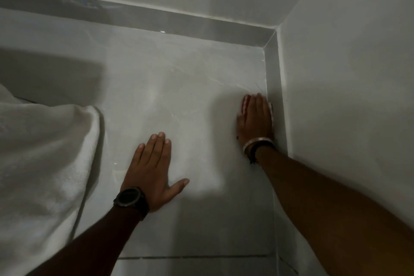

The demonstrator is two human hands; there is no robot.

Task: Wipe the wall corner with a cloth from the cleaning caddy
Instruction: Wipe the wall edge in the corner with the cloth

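We see two bare forearms, no sleeves. Left hand (pixel 154 168): black round-faced watch (pixel 129 196) on dark strap at wrist. Right hand (pixel 255 119): pale metal bangle (pixel 257 141) plus dark thread band (pixel 261 149) with loose ends just behind it.

right hand (pixel 255 116) presses cloth (pixel 245 103) beside skirting (pixel 274 87)

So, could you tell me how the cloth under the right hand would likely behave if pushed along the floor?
The cloth looks thin and floppy, flattened under the right hand. It would probably slide easily on the smooth floor, though it may bunch.
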